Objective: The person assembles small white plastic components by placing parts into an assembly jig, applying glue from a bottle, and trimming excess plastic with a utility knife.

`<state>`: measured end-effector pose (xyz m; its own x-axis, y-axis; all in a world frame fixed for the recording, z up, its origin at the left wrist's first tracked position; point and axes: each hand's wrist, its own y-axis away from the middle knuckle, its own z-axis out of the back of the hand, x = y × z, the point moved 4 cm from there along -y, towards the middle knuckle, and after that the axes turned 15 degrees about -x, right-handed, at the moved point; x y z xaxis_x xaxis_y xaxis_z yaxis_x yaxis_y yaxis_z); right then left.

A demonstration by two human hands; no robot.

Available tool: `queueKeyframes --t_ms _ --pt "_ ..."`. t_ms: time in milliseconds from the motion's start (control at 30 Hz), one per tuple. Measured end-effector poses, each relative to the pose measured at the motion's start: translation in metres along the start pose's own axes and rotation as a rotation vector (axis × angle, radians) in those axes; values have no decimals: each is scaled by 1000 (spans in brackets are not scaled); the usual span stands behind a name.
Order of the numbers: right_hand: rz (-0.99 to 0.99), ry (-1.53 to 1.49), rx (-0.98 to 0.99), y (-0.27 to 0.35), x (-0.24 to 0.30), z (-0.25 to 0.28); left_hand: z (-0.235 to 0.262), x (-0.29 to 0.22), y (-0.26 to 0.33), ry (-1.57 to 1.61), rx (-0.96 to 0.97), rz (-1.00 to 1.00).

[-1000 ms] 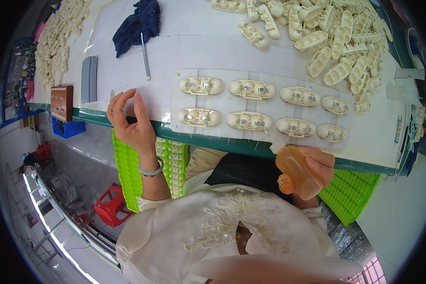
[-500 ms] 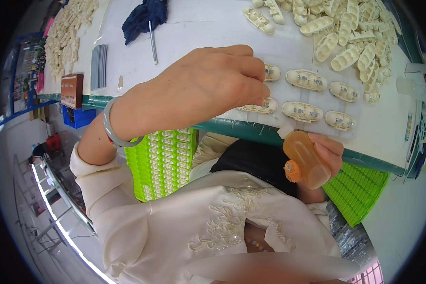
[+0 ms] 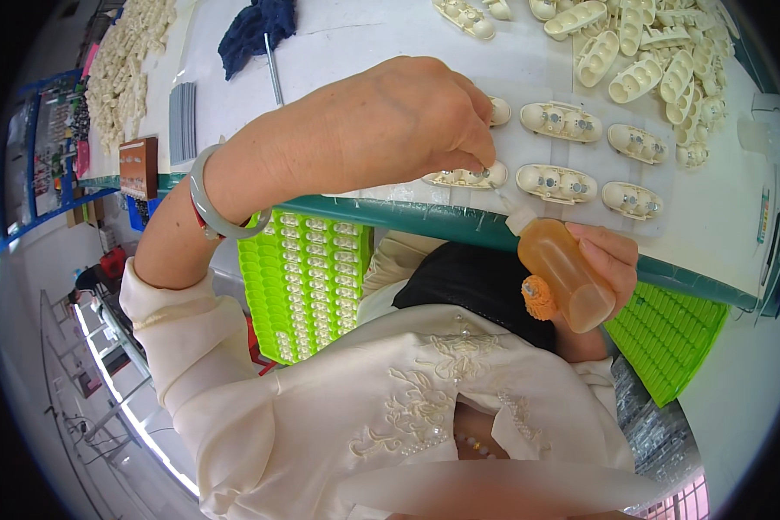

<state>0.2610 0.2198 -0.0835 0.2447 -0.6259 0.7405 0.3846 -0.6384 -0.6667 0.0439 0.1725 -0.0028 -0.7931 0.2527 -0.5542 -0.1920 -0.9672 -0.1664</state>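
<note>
My left hand (image 3: 425, 117), a bracelet at its wrist, reaches over the table with thumb and fingers pinched together. Its fingertips are down at a cream oval shell (image 3: 472, 177) with small metal parts inside; whatever they pinch is hidden. In my right hand (image 3: 611, 264) is a squeeze bottle (image 3: 565, 275) of amber liquid, tilted so that its thin nozzle points at that shell's right end. An orange knobbly piece (image 3: 538, 297) is on the bottle's side. More filled shells, such as one shell (image 3: 556, 184) beside it, lie in two rows on a clear sheet (image 3: 585, 158).
Loose cream shells (image 3: 637, 80) are heaped at the far right, and small cream pieces (image 3: 128, 74) at the far left. A dark blue cloth (image 3: 256, 39), a thin rod (image 3: 273, 69), grey strips (image 3: 183, 123) and a brown block (image 3: 138, 167) lie leftward. Green trays (image 3: 264, 260) stand below the table edge.
The view has shifted slightly, so the table sits higher in the picture. My left fingers stay pinched at the same shell, and the bottle's nozzle remains close by it.
</note>
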Motion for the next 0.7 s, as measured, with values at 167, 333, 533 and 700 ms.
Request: queueKeyframes --t_ms 167,333,533,700 --pt "-19 12 -37 3 -3 0 -2 7 -2 121 8 -2" --pt "-1 65 -42 0 0 -1 -2 9 -2 144 21 -7" --pt "2 43 -27 0 -1 -2 -3 11 -2 163 31 0" --pt "0 42 -16 -3 1 -5 -4 12 -1 178 31 23"
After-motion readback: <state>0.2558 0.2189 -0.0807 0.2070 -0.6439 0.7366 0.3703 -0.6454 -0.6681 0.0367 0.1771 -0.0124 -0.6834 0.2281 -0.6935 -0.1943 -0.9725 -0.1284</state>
